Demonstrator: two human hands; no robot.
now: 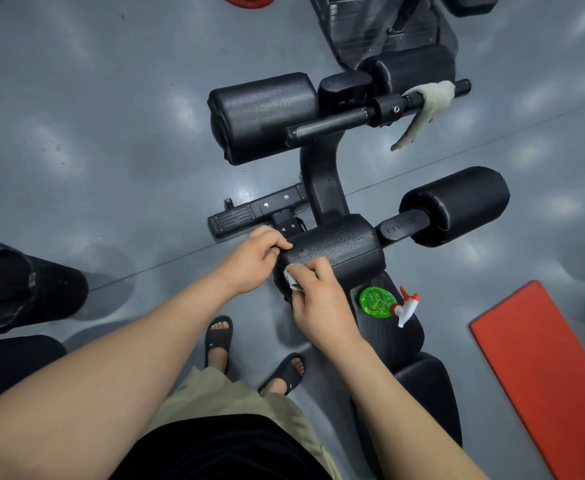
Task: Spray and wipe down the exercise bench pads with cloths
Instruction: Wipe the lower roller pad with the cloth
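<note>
A black roller pad [339,251] sits at the near end of the black exercise bench. My left hand [253,259] grips its left end, fingers curled over the edge. My right hand [318,299] holds a small white cloth [289,277] pressed against the pad's front left side. A green spray bottle [379,302] with a red and white nozzle lies on the bench seat [402,341] just right of my right hand. A second pale cloth [422,105] hangs over the bench's far bar. Two more roller pads, one at far left [260,117] and one at right [457,204], stand beyond.
A red mat [543,368] lies on the grey floor at the right. My sandalled feet [249,355] stand left of the bench. A black padded shape [21,289] sits at the left edge. Another machine [388,26] stands at the top.
</note>
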